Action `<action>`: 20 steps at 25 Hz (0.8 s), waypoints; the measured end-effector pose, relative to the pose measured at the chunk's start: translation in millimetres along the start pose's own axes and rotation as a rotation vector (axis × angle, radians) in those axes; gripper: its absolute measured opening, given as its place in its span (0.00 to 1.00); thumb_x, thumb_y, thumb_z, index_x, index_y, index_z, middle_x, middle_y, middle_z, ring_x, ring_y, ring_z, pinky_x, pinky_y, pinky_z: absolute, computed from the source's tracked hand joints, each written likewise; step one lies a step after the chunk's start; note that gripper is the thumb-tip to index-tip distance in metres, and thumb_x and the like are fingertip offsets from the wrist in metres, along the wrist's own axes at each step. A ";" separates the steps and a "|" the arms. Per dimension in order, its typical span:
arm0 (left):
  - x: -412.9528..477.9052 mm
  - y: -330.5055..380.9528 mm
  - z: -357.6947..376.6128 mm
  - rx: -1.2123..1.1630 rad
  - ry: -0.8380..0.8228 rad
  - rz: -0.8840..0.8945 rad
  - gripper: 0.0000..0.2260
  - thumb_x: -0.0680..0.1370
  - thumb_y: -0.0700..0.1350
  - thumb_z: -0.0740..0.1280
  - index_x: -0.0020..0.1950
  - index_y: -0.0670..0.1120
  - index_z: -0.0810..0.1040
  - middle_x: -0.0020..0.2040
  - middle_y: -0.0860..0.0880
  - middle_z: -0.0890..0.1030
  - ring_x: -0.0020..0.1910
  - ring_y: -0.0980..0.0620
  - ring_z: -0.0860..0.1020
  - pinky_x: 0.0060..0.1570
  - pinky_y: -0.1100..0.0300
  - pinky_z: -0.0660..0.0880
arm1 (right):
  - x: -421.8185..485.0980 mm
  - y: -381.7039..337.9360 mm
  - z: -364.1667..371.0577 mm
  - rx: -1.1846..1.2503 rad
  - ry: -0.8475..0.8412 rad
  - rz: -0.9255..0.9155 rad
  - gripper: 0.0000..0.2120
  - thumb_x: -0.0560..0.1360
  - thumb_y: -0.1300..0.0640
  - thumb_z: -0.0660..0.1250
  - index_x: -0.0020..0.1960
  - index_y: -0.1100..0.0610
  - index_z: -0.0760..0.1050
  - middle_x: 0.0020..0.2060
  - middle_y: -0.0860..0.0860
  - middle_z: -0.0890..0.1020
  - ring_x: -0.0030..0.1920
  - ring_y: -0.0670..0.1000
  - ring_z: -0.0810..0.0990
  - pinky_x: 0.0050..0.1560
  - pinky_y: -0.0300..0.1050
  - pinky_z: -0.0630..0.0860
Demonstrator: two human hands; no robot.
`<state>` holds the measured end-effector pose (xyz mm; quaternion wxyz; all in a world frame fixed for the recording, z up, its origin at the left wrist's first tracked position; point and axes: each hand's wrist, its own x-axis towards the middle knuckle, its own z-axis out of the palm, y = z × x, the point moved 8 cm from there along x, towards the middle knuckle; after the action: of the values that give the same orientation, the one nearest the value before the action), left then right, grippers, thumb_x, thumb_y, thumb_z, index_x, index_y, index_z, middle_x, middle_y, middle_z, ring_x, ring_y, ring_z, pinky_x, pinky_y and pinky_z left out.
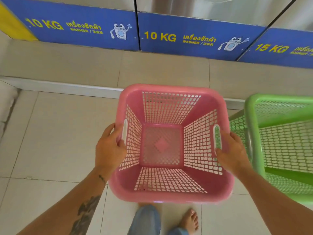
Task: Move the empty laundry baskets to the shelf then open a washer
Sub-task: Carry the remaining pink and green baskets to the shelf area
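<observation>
**Head view: both hands on the pink basket**

Head camera looks down on two bare hands gripping one basket by its sides. Left hand is curled around the left rim of the pink basket, thumb lying over the outer edge and fingers hooked in at the white handle slot. Right hand is closed on the opposite rim in the same way, its fingers wrapped at the right handle slot, thumb pointing back along the wall. Both forearms reach in from the bottom corners; the left one carries dark tattoos.

Pink basket is empty: its lattice walls and floor show through to the pale tiles below. It is held upright, mouth facing the camera, above the floor. Whether its base touches the tiles cannot be told.

Just beside it on the right stands a green basket, also latticed and partly cut off by the frame edge. Its left rim lies close to the right hand.

Below the pink basket a bare foot and a denim-clad leg show on the tiles.

Farther off, past a raised tiled step, runs a row of washers with steel fronts and blue base panels marked "10 KG", "10 KG" and "15 KG".
</observation>
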<state>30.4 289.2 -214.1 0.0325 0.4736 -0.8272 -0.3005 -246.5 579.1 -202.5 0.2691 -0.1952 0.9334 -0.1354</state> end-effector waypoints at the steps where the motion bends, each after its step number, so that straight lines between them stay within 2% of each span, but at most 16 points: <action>1: -3.9 0.8 -9.9 -0.005 0.024 -0.020 0.24 0.78 0.45 0.66 0.73 0.56 0.66 0.64 0.53 0.74 0.47 0.55 0.78 0.35 0.76 0.71 | -5.0 -6.6 -9.6 -0.027 0.019 -0.028 0.39 0.70 0.61 0.66 0.76 0.42 0.55 0.70 0.55 0.64 0.65 0.62 0.71 0.59 0.60 0.76; 4: -28.8 11.5 -54.8 -0.028 0.129 -0.064 0.22 0.77 0.46 0.67 0.71 0.54 0.69 0.62 0.52 0.76 0.46 0.52 0.79 0.35 0.71 0.74 | -27.6 -37.6 -48.2 -0.120 0.080 -0.176 0.40 0.70 0.63 0.64 0.76 0.42 0.55 0.72 0.55 0.63 0.66 0.60 0.70 0.59 0.61 0.77; 7: -72.8 24.1 -108.4 -0.042 0.224 -0.169 0.21 0.77 0.44 0.67 0.70 0.53 0.70 0.65 0.50 0.74 0.48 0.50 0.79 0.40 0.59 0.79 | -60.9 -71.5 -93.0 -0.194 0.137 -0.308 0.37 0.70 0.64 0.61 0.76 0.46 0.57 0.68 0.55 0.67 0.59 0.58 0.75 0.50 0.56 0.80; 9: -112.8 33.4 -141.8 -0.068 0.279 -0.246 0.21 0.77 0.42 0.66 0.70 0.50 0.71 0.66 0.50 0.73 0.47 0.52 0.77 0.40 0.58 0.79 | -85.7 -91.0 -117.8 -0.239 0.161 -0.406 0.36 0.70 0.63 0.59 0.76 0.46 0.57 0.66 0.55 0.69 0.57 0.59 0.76 0.50 0.55 0.79; 13: -229.0 54.4 -209.7 -0.063 0.452 -0.327 0.22 0.77 0.39 0.63 0.71 0.50 0.70 0.67 0.49 0.72 0.52 0.50 0.76 0.47 0.56 0.78 | -143.6 -135.2 -156.0 -0.299 0.144 -0.655 0.34 0.69 0.61 0.58 0.74 0.50 0.59 0.65 0.56 0.68 0.54 0.62 0.76 0.51 0.55 0.76; 17: -361.2 56.1 -251.5 -0.139 0.623 -0.452 0.24 0.77 0.38 0.63 0.72 0.52 0.69 0.69 0.49 0.71 0.52 0.47 0.78 0.46 0.50 0.81 | -216.0 -179.6 -175.1 -0.322 0.122 -0.877 0.35 0.68 0.62 0.60 0.75 0.51 0.58 0.68 0.56 0.66 0.56 0.61 0.75 0.56 0.54 0.76; 20: -454.6 48.6 -273.5 -0.088 0.739 -0.561 0.25 0.75 0.37 0.64 0.71 0.52 0.71 0.68 0.48 0.73 0.53 0.45 0.78 0.48 0.51 0.78 | -275.8 -212.1 -173.1 -0.325 0.088 -1.049 0.34 0.69 0.61 0.60 0.75 0.51 0.60 0.69 0.55 0.66 0.56 0.61 0.75 0.55 0.53 0.76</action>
<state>335.5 544.8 140.1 0.2627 0.7527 -0.5864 -0.1436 -65.9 537.1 139.0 0.0928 -0.6674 0.7301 -0.1137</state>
